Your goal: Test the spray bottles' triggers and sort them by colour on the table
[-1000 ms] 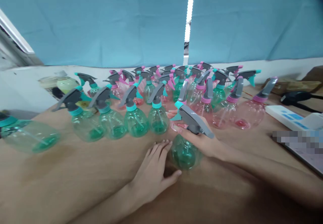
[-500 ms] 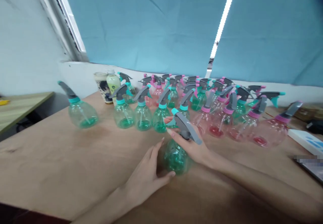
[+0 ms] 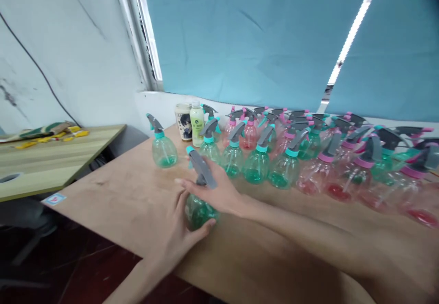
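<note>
A green spray bottle [image 3: 202,213] with a grey and turquoise trigger head is between my two hands, low over the near part of the table. My right hand [image 3: 222,189] is closed around its neck, just under the head; some of its fingers are hidden behind the bottle. Curved about the lower body is my left hand [image 3: 173,237], with the thumb across the near side and the fingers on the left. Beyond them, a lone green spray bottle [image 3: 164,153] stands to the left of a row that includes another green bottle [image 3: 256,167].
Several pink spray bottles [image 3: 339,185] stand at the right, with more of both colours behind. A printed cup [image 3: 184,122] and a light green drink bottle [image 3: 197,125] are at the back. Left of the wooden table [image 3: 123,203] is a second table [image 3: 99,144] with yellow items.
The view has swung left, showing more of the second table. Both hands have carried the green spray bottle left along the row, and my left hand has closed in on its body.
</note>
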`<action>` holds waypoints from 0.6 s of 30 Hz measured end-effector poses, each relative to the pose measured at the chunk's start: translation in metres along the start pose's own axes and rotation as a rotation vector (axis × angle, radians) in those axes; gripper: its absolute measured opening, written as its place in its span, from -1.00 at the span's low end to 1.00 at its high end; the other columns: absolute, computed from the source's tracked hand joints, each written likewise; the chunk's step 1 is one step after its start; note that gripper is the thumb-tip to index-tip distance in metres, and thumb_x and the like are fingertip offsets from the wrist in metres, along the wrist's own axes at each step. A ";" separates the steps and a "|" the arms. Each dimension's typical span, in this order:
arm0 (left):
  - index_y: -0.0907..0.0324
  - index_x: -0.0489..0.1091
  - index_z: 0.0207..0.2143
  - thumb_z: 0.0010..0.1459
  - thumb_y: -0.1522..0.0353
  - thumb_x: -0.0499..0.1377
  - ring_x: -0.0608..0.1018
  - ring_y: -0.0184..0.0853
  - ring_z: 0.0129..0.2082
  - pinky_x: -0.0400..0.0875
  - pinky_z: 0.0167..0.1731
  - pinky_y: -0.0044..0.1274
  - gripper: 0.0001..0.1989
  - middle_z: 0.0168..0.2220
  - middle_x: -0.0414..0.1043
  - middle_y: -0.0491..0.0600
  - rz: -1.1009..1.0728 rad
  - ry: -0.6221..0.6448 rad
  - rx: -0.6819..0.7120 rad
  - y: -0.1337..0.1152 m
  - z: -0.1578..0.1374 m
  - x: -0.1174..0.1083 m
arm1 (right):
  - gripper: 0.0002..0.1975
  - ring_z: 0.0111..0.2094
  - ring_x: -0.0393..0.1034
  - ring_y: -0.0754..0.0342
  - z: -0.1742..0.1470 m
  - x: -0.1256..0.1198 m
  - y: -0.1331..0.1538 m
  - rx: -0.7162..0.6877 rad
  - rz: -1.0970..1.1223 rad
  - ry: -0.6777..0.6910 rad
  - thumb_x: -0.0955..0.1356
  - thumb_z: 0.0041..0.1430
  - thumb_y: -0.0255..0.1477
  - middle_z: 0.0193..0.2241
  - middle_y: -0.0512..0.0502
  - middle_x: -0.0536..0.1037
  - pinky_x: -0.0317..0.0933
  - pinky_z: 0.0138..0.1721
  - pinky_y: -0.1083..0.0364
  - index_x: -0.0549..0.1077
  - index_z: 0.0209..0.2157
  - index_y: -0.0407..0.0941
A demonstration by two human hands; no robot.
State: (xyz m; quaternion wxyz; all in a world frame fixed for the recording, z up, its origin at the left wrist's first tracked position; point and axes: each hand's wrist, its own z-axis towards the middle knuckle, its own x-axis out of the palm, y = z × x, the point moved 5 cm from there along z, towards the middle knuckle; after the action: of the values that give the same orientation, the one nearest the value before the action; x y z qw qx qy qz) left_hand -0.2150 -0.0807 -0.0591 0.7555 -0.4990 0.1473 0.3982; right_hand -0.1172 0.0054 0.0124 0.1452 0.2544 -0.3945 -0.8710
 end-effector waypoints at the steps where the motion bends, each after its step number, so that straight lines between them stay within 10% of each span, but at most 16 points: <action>1: 0.09 0.10 0.13 0.06 0.09 0.24 0.30 0.02 0.15 0.24 0.10 -0.12 -0.34 0.13 0.18 0.13 0.033 -0.020 -0.015 0.007 0.003 -0.008 | -0.39 0.02 0.37 -0.09 0.006 0.002 0.002 0.000 -0.050 0.046 0.43 0.02 -0.14 0.01 -0.19 0.46 0.28 0.01 -0.11 0.28 0.06 -0.07; 5: 0.08 0.21 0.06 0.06 0.08 0.24 0.41 -0.08 0.04 0.37 -0.01 -0.24 -0.44 0.02 0.25 0.05 0.099 -0.068 -0.056 0.040 0.024 -0.033 | -0.25 0.16 0.23 -0.13 0.022 -0.009 0.001 0.037 -0.217 0.164 0.43 0.00 -0.11 0.18 -0.26 0.30 0.22 0.06 -0.10 0.21 0.17 -0.12; 9: 0.17 0.11 0.08 -0.02 0.05 0.26 0.44 -0.05 0.02 0.37 -0.02 -0.22 -0.29 0.00 0.31 0.12 0.136 -0.154 -0.092 0.069 0.058 -0.049 | -0.51 -0.13 0.46 -0.02 0.029 -0.039 -0.012 0.212 -0.395 0.076 0.36 0.15 -0.17 0.01 -0.22 0.48 0.29 -0.07 -0.03 0.36 0.04 -0.15; 18: 0.26 0.30 0.03 -0.11 0.01 0.29 0.38 0.07 0.04 0.28 0.03 -0.18 -0.28 -0.05 0.29 0.18 0.390 -0.164 -0.103 0.087 0.110 -0.060 | -0.33 -0.53 0.46 0.03 0.041 -0.044 -0.027 0.398 -0.506 0.041 0.36 0.12 -0.22 -0.08 -0.45 0.48 0.29 -0.44 0.02 0.23 0.15 -0.33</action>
State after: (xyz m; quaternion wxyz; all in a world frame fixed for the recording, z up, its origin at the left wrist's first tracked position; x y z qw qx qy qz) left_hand -0.3376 0.0044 -0.0270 0.6471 -0.4650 0.1582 0.5831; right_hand -0.1044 0.0679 0.0292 -0.1208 0.3851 -0.4785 -0.7799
